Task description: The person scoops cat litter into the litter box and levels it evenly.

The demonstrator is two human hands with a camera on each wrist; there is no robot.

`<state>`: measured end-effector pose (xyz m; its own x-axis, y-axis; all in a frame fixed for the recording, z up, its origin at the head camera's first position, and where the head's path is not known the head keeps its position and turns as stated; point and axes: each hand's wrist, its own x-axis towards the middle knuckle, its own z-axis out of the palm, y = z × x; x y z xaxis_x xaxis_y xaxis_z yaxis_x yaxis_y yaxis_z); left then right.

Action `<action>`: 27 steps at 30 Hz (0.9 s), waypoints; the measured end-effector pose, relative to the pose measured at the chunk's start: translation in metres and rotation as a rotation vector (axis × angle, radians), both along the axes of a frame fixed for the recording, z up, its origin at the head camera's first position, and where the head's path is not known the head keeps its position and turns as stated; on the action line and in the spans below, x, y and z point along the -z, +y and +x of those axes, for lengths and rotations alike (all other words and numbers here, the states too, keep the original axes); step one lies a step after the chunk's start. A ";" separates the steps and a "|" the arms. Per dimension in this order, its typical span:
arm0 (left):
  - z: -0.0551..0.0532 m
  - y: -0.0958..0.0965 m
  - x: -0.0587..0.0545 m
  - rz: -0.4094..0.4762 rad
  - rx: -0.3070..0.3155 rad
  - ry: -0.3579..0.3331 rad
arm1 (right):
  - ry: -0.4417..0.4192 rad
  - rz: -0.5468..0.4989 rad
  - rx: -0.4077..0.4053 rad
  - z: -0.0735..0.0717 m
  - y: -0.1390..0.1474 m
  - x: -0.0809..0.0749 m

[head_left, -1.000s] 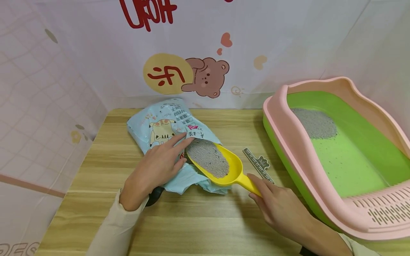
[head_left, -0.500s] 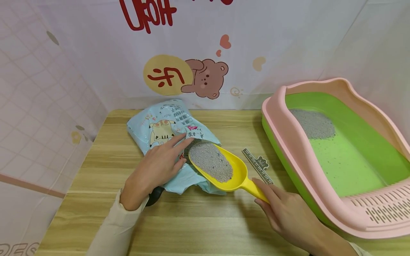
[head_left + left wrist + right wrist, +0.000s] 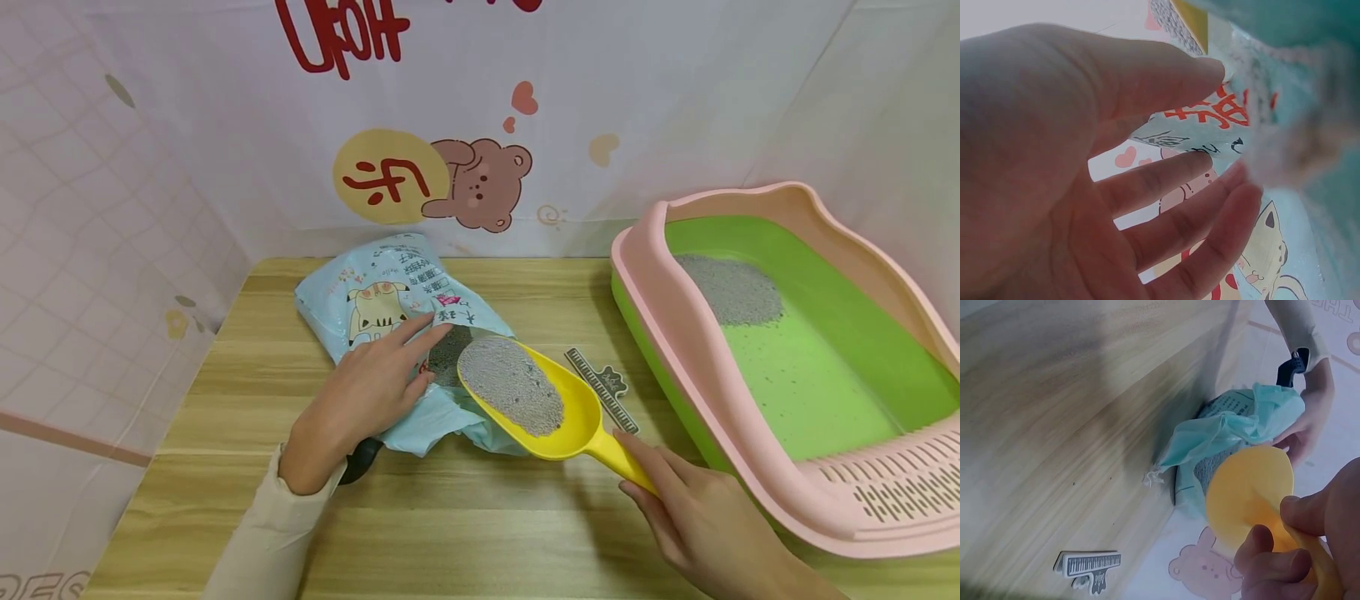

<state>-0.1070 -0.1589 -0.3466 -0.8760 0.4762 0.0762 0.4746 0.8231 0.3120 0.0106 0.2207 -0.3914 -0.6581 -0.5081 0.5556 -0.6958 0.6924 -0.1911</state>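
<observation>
My right hand (image 3: 705, 508) grips the handle of a yellow scoop (image 3: 581, 417) heaped with grey cat litter (image 3: 513, 387). The scoop's front edge overlaps the mouth of a light blue litter bag (image 3: 472, 300) lying on its side, with darker litter (image 3: 447, 354) showing inside. Across the bag's mouth lies my left hand (image 3: 363, 383), its index and middle fingers stretched along the upper edge. In the left wrist view the thumb (image 3: 1166, 78) and spread fingers lie against the bag film. From the right wrist view, the scoop's yellow underside (image 3: 1250, 494) faces the camera.
At the right stands a litter box (image 3: 690, 333) with a pink rim and green basin, holding a pile of grey litter (image 3: 731, 290). A ruler-shaped clip (image 3: 603, 390) lies on the wooden table (image 3: 480, 533) between bag and box. A printed cloth (image 3: 637, 83) hangs behind.
My right hand has drawn the loaded scoop rightward and toward me, out of the bag's mouth, uncovering the litter inside. My left hand has stayed at the bag's edge.
</observation>
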 end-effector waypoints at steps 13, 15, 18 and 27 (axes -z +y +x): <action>-0.001 -0.003 0.002 0.018 0.022 0.030 | -0.020 -0.041 0.041 0.010 0.015 -0.012; -0.001 -0.004 0.003 0.020 0.025 0.036 | 0.000 -0.046 0.044 0.010 0.017 -0.012; -0.001 -0.004 0.003 0.023 0.026 0.037 | 0.010 -0.053 0.054 0.010 0.019 -0.015; 0.000 -0.003 0.002 0.024 0.028 0.040 | 0.033 -0.056 0.125 0.008 0.031 -0.030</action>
<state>-0.1067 -0.1617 -0.3481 -0.8583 0.4983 0.1223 0.5099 0.8017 0.3118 0.0185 0.2512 -0.3609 -0.6958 -0.3908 0.6027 -0.6108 0.7633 -0.2103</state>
